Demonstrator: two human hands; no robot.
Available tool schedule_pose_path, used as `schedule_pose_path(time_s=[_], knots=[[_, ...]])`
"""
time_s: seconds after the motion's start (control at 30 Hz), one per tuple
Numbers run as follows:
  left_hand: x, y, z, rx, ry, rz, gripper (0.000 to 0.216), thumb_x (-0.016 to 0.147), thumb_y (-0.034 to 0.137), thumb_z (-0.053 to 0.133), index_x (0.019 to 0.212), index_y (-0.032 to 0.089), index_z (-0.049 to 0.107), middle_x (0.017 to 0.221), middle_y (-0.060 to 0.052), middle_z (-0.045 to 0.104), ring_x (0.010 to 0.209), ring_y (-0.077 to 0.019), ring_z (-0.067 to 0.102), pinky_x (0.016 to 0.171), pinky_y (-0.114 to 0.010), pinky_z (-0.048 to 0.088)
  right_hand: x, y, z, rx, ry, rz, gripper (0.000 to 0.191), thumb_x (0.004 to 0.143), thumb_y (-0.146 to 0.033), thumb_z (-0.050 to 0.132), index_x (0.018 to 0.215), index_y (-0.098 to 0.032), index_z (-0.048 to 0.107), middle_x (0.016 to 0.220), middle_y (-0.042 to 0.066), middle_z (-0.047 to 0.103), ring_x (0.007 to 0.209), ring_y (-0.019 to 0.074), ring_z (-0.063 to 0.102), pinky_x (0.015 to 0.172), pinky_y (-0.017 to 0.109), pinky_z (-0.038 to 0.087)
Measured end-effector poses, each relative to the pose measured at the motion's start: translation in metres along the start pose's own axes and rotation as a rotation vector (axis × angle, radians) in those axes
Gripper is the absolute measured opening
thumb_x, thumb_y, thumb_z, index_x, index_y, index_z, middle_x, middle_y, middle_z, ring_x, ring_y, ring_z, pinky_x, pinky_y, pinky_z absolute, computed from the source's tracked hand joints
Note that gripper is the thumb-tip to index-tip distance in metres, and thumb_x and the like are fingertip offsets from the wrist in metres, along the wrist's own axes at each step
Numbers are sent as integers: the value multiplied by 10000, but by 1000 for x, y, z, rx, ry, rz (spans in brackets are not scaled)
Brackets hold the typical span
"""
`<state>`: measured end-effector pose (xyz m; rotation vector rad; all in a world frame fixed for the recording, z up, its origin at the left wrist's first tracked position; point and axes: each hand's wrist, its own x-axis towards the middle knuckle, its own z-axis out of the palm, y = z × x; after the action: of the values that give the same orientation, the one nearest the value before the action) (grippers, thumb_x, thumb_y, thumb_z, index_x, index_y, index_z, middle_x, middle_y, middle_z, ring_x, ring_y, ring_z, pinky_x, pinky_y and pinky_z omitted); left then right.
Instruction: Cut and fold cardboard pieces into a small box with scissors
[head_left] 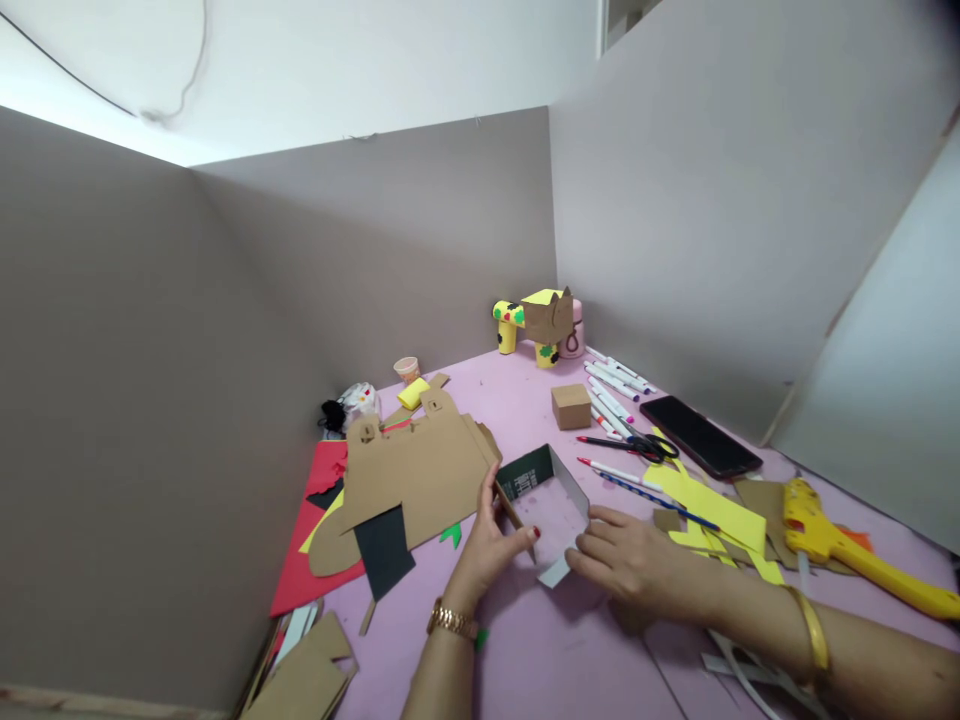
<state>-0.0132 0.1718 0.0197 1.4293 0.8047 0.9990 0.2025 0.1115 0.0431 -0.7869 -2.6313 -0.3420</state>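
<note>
A strip of thin cardboard [571,482], folded into an open four-sided frame, stands on the pink table with a dark green printed inner face at its far side. My left hand [487,545] grips its left wall, thumb inside and fingers outside. The fingers of my right hand [634,565] close on the right wall near a pale end flap [555,572]. Beyond the frame sits a small closed cardboard box [571,407]. To the left lies a large cut cardboard sheet [427,465], partly covered by a black paper piece [384,550].
Right of my hands lie a yellow glue gun [814,525], yellow paper strips [712,500], scissors [656,446], a phone [701,436] and several markers [611,378]. A spotted cardboard animal [546,318] stands at the back, near grey partitions [420,240]. Red sheets [300,560] lie left.
</note>
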Motion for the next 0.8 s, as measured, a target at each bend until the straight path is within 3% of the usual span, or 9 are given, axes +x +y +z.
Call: schedule_pose_path(time_s=[0.27,0.8], knots=[[0,2,-1,5,-5,-1,984,648,309,730,1418,249,121,1472,-126,262,1279,-269,356,1055,-408,275,13,13,2,-48,-12,33,205,882,-98,394,946,-154,580,735,57,598,663,201,473,710,359,359],[2,-2,-3,-34,-12,14,1044,599,399,752,1415,273,115,1462,-136,283,1289,-263,349,1065,-404,251,24,26,14,-15,-1,186,219,908,-128,412,941,-210,613,722,30,585,683,197,474,706,335,331]])
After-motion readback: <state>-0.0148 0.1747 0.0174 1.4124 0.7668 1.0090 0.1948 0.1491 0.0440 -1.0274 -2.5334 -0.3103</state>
